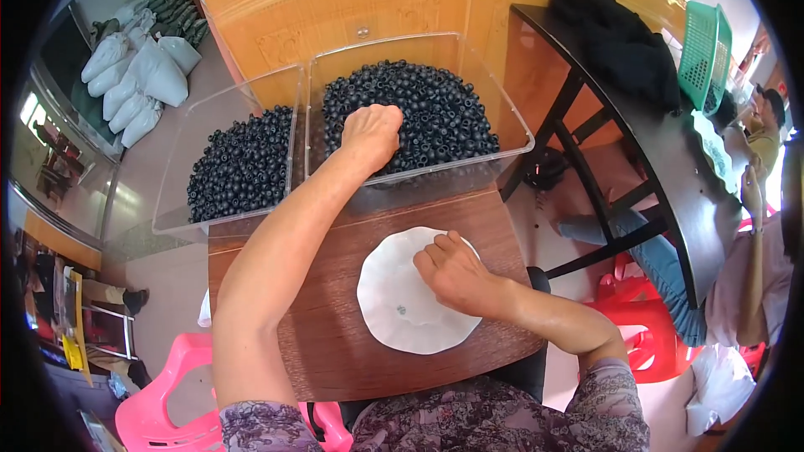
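Over the larger clear plastic bin (519, 149) my left hand (371, 136) is closed, its fingertips hidden behind the knuckles. Small round black parts with holes (435, 117) fill this bin, right under that hand. I cannot make out what the fingers hold, if anything. My right hand (456, 274) is curled closed above the right side of a white scalloped plate (381, 285). Whatever its fingers pinch is hidden. A few tiny dark bits (401, 310) show on the plate, too small to name. The plate rests on a brown wooden table (322, 351).
A second clear bin (180, 192) of similar black parts stands at the left. To the right is a dark table (662, 151) with black cloth (611, 42) and a green basket (703, 59); a person (749, 276) sits there. White sacks (138, 84) lie far left, a pink chair (167, 402) near left.
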Available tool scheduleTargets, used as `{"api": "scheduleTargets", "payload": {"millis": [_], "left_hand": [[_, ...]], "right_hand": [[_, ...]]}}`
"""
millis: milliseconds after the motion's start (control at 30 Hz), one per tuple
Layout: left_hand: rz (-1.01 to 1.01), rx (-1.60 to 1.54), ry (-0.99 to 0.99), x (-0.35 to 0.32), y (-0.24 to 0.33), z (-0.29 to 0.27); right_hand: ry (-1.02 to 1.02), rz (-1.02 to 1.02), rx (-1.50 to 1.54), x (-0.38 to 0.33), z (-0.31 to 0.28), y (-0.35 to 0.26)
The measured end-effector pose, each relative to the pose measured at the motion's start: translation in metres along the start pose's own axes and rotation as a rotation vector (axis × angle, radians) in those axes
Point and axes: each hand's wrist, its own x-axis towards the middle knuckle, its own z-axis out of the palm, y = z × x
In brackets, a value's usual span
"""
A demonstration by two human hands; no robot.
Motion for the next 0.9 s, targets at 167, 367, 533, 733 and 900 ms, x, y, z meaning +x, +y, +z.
{"api": "scheduleTargets", "payload": {"millis": [167, 367, 533, 733, 900], "left_hand": [[0.062, 0.041, -0.001, 0.013, -0.009, 0.021], [0.056, -0.164, 0.051, -0.003, -0.02, -0.011], [-0.118, -1.225, 0.084, -0.077, 0.008, -0.075], [-0.118, -1.78, 0.064, -0.187, 0.036, -0.054], [-0.175, -2.054, 0.074, -0.228, 0.057, -0.025]], "right_hand": [[0.154, 0.08, 0.246, -0.006, -0.006, -0.002], [0.282, 0.173, 0.431, -0.007, -0.024, -0.008], [0.353, 0.234, 0.555, -0.017, -0.043, -0.01], [0.455, 0.445, 0.909, -0.017, -0.051, -0.034], [0.488, 0.392, 0.954, -0.016, -0.059, -0.054]]}}
